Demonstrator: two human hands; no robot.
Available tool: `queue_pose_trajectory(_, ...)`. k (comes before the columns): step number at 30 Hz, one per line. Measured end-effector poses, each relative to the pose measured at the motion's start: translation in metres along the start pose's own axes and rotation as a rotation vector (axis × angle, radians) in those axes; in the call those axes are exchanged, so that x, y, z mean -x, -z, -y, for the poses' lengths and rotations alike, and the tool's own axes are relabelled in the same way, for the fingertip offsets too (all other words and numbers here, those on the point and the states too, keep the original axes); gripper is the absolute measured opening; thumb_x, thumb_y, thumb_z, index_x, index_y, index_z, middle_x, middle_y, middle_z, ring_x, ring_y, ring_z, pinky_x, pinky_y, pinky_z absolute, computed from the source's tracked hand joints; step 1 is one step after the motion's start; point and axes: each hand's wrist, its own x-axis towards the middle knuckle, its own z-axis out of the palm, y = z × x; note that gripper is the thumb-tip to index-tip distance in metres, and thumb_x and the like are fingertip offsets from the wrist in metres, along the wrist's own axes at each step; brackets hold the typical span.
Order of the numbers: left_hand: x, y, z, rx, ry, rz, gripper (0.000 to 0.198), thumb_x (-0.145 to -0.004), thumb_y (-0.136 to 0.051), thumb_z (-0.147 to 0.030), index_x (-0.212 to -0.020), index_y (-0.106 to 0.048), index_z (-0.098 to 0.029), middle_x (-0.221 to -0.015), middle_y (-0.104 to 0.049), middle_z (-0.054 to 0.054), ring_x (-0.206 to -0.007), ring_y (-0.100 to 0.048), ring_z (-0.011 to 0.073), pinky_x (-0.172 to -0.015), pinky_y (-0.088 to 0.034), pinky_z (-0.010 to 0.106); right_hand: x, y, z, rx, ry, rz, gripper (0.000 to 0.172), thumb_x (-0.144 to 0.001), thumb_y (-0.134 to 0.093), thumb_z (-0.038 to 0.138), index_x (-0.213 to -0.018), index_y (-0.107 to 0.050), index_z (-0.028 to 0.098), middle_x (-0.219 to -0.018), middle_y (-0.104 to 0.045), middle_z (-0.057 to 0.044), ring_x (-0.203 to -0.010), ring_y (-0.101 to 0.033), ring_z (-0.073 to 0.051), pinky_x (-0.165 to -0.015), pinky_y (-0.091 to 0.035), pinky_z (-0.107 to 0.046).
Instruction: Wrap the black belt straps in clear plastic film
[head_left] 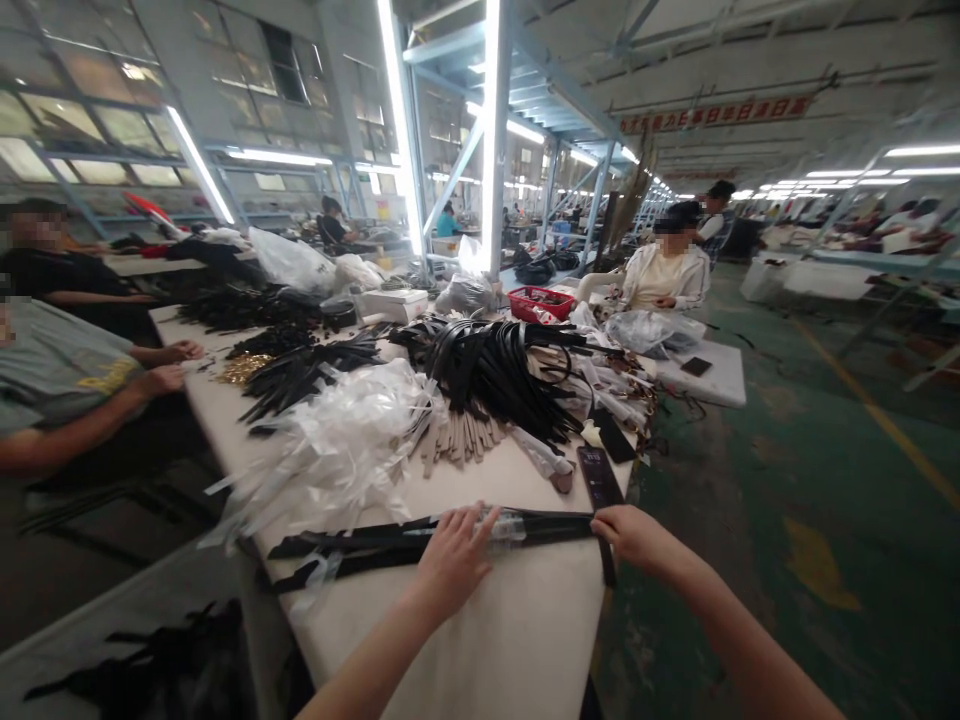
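At the near end of a long white table (pixel 480 650), black belts (pixel 375 537) lie across the lower middle of the frame, below a heap of white plastic wrap (pixel 322 450). The left hand (pixel 454 560) presses on them with spread fingers (pixel 472 530); the right hand (pixel 634 535) lies over their right end, fingers together, any pinch hidden.

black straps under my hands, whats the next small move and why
Probably lift the loose strap end back onto the tabletop. It hangs over the edge of the white table beside your right hand, while your left hand already presses the black straps flat, so that end seems the only part not lying on the table.
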Motion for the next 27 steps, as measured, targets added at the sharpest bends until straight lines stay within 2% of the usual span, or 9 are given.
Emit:
queue_pose_trajectory(2, 0.033, -0.009, 0.018, -0.03, 0.083, -0.071, 0.08, -0.083, -0.068, -0.026, -0.153, -0.028, -0.03, -0.158, -0.035, 0.011, -0.143, -0.034, 0.0326, -0.115, -0.03, 0.054, -0.012, -0.029, 0.011, 0.191, 0.031, -0.216, 0.035, -0.091, -0.053, 0.036, -0.115, -0.069, 0.016, -0.111, -0.069, -0.016, -0.109, -0.06, -0.03, -0.1, -0.039, -0.044)
queue_pose_trajectory(3, 0.051, -0.013, 0.027, -0.047, 0.113, -0.088, 0.08, -0.084, -0.066, -0.026, -0.154, -0.027, -0.03, -0.16, -0.032, 0.011, -0.145, -0.03, 0.0324, -0.117, -0.028, 0.054, -0.017, -0.046, 0.019, 0.249, 0.06, -0.278, 0.048, -0.087, -0.058, 0.036, -0.131, -0.06, 0.017, -0.127, -0.063, -0.018, -0.123, -0.052, -0.034, -0.108, -0.03, -0.05)
queue_pose_trajectory(6, 0.093, -0.022, 0.056, -0.082, 0.188, -0.1, 0.075, -0.088, -0.06, -0.028, -0.155, -0.026, -0.027, -0.161, -0.028, 0.01, -0.148, -0.024, 0.0311, -0.118, -0.026, 0.054, -0.03, -0.092, 0.045, 0.289, 0.183, -0.275, 0.092, -0.077, -0.068, 0.04, -0.156, -0.026, 0.022, -0.158, -0.034, -0.015, -0.146, -0.025, -0.036, -0.118, -0.013, -0.055)
queue_pose_trajectory(8, 0.106, -0.024, 0.074, -0.082, 0.237, -0.096, 0.072, -0.09, -0.057, -0.029, -0.155, -0.026, -0.026, -0.161, -0.029, 0.011, -0.149, -0.023, 0.0302, -0.118, -0.028, 0.053, -0.042, -0.111, 0.06, 0.264, 0.239, -0.238, 0.101, -0.076, -0.068, 0.043, -0.159, -0.015, 0.022, -0.163, -0.021, -0.012, -0.15, -0.015, -0.035, -0.119, -0.012, -0.054)
queue_pose_trajectory(10, 0.106, -0.026, 0.092, -0.06, 0.252, -0.074, 0.068, -0.091, -0.056, -0.03, -0.154, -0.029, -0.026, -0.158, -0.035, 0.011, -0.147, -0.028, 0.0294, -0.117, -0.03, 0.053, -0.06, -0.12, 0.069, 0.239, 0.273, -0.214, 0.097, -0.079, -0.066, 0.042, -0.159, -0.016, 0.02, -0.163, -0.023, -0.013, -0.15, -0.015, -0.034, -0.119, -0.014, -0.054)
queue_pose_trajectory(15, 0.076, -0.032, 0.129, -0.005, 0.231, -0.066, 0.052, -0.092, -0.048, -0.018, -0.143, -0.047, -0.028, -0.143, -0.053, 0.01, -0.134, -0.047, 0.0274, -0.114, -0.034, 0.054, -0.099, -0.131, 0.073, 0.198, 0.336, -0.289, 0.062, -0.09, -0.057, 0.034, -0.148, -0.041, 0.017, -0.145, -0.052, -0.015, -0.137, -0.043, -0.03, -0.115, -0.033, -0.048)
queue_pose_trajectory(19, 0.067, -0.03, 0.132, 0.005, 0.245, -0.1, 0.062, -0.083, -0.044, -0.003, -0.14, -0.05, -0.027, -0.142, -0.053, 0.009, -0.135, -0.046, 0.0267, -0.116, -0.032, 0.054, -0.095, -0.145, 0.068, 0.212, 0.344, -0.369, 0.063, -0.092, -0.054, 0.034, -0.15, -0.037, 0.015, -0.146, -0.051, -0.015, -0.137, -0.043, -0.03, -0.114, -0.035, -0.048)
queue_pose_trajectory(23, 0.093, -0.022, 0.114, 0.045, 0.291, -0.16, 0.061, -0.087, -0.049, -0.012, -0.146, -0.042, -0.026, -0.151, -0.044, 0.009, -0.144, -0.034, 0.0293, -0.118, -0.028, 0.057, -0.079, -0.145, 0.074, 0.184, 0.386, -0.372, 0.074, -0.092, -0.054, 0.041, -0.155, -0.025, 0.015, -0.152, -0.044, -0.015, -0.142, -0.036, -0.031, -0.121, -0.021, -0.054)
queue_pose_trajectory(27, 0.124, -0.026, 0.097, 0.104, 0.367, -0.227, 0.053, -0.092, -0.05, -0.02, -0.143, -0.043, -0.026, -0.15, -0.045, 0.01, -0.144, -0.034, 0.0298, -0.115, -0.037, 0.055, -0.098, -0.129, 0.127, -0.026, 0.263, -0.491, 0.044, -0.097, -0.046, 0.034, -0.137, -0.051, 0.016, -0.135, -0.058, -0.015, -0.13, -0.05, -0.03, -0.116, -0.03, -0.05)
